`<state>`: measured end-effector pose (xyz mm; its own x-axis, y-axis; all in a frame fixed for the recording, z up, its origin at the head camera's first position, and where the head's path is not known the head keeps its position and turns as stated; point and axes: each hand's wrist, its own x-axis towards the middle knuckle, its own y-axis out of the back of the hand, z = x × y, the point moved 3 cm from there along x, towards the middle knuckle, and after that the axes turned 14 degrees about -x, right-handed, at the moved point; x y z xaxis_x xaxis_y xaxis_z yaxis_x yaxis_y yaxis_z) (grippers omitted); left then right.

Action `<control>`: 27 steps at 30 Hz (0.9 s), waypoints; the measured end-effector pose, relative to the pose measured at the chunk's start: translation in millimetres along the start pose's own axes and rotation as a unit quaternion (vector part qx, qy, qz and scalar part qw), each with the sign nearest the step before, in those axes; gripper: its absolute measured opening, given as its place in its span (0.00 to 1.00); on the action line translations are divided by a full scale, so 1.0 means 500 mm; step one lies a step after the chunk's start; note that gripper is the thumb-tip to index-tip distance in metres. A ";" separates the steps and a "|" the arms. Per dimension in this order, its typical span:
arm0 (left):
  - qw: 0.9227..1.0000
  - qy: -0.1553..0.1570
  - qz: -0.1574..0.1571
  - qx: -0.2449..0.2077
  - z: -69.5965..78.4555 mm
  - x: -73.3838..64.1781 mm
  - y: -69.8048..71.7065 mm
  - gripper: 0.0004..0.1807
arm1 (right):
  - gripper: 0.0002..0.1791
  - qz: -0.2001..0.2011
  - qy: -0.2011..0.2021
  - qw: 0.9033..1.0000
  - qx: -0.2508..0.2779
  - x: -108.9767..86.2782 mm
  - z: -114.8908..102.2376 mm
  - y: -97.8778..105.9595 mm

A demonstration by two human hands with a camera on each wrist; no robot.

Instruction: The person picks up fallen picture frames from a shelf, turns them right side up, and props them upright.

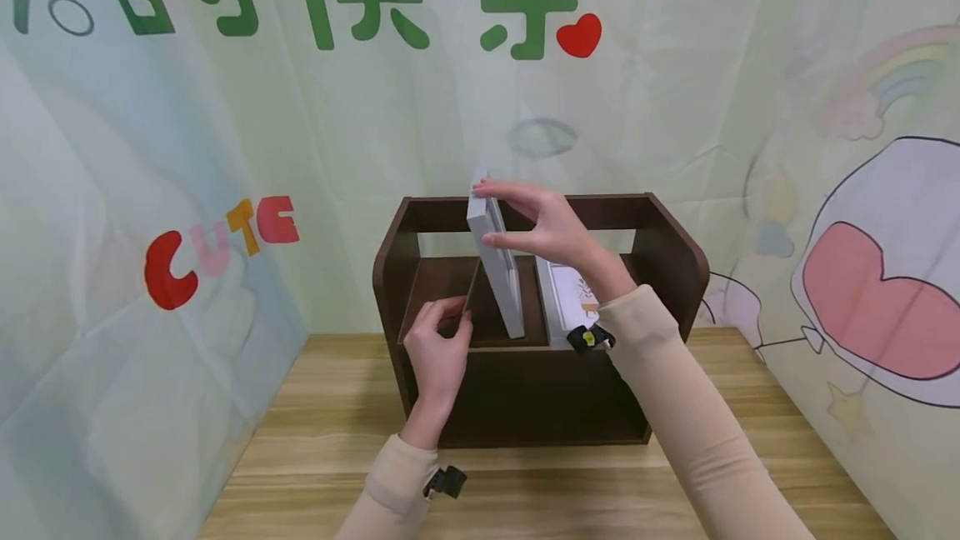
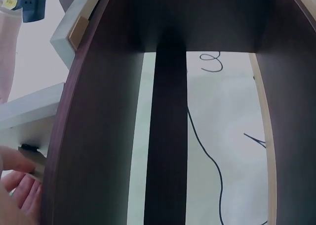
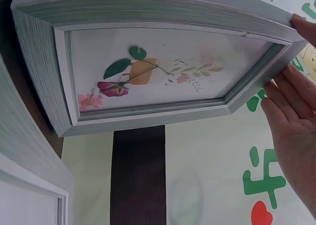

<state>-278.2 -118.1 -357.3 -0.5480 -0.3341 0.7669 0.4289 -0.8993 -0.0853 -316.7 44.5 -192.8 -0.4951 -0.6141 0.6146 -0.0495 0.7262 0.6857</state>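
A picture frame (image 1: 497,261) with a pale wooden border stands slightly tilted on the upper shelf of a dark brown desktop shelf unit (image 1: 540,394). My right hand (image 1: 551,227) holds its top end, thumb on one side and fingers on the other. In the right wrist view the picture frame (image 3: 148,118) shows a pressed rose and leaves behind its pane. Behind the frame, my left hand (image 1: 438,348) pinches the thin fold-out stand (image 1: 473,283) on its back. The left wrist view shows the fingers of my left hand (image 2: 19,190) just below the stand's black hinge (image 2: 29,148).
A second pale frame (image 1: 551,298) with a flower print is on the shelf to the right, partly behind my right forearm. The unit has raised side panels (image 1: 678,261) and a back rail (image 1: 525,211). It stands on a wood-grain table (image 1: 315,440) before printed cloth walls.
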 end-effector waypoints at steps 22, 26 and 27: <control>0.998 -0.002 0.063 0.030 -0.013 0.012 0.024 0.04 | 0.31 -0.012 0.021 0.998 -0.049 0.017 -0.011 -0.020; 0.997 0.000 0.075 0.023 -0.014 0.010 0.024 0.06 | 0.32 -0.012 0.028 0.997 -0.064 0.026 0.026 -0.035; 0.997 0.000 0.078 0.019 -0.014 0.010 0.024 0.06 | 0.32 -0.012 0.029 0.997 -0.067 0.027 0.035 -0.038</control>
<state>-280.9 -132.3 -358.9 -0.4728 -0.4694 0.7457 0.5360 -0.8249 -0.1793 -337.6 27.8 -204.2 -0.4436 -0.6503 0.6168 0.0587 0.6656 0.7440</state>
